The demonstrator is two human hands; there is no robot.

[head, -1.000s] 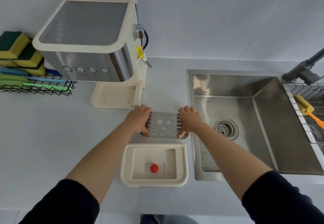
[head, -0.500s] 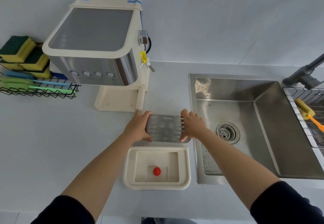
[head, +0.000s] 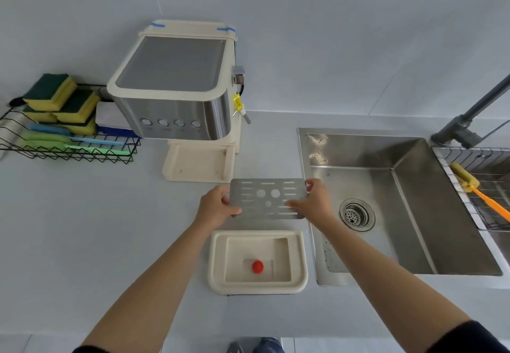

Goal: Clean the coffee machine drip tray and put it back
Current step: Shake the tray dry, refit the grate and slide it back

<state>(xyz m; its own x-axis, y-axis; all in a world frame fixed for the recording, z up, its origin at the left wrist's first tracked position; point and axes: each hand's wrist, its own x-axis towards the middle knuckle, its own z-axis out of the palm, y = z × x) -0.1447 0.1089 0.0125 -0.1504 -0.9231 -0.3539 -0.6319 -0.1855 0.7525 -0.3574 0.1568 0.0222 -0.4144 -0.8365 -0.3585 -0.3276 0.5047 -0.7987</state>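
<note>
A cream drip tray [head: 258,286] lies on the counter in front of me, with a red float [head: 257,266] in its recess. Just beyond it I hold the perforated metal grate [head: 267,198] above the counter. My left hand [head: 216,209] pinches its left edge and my right hand [head: 313,203] pinches its right edge. The cream and steel coffee machine [head: 176,98] stands behind, and its base [head: 198,163] has no tray on it.
A steel sink [head: 400,203] with a drain lies to the right, with a dark tap [head: 469,123] behind it. A rack over the sink holds an orange-handled brush [head: 480,192]. A black wire basket [head: 66,145] with sponges and brushes stands at the left.
Both hands have lifted the metal grate off the counter, and it now hangs a little higher and further from me. The camera has tilted and shows more of the wall.
</note>
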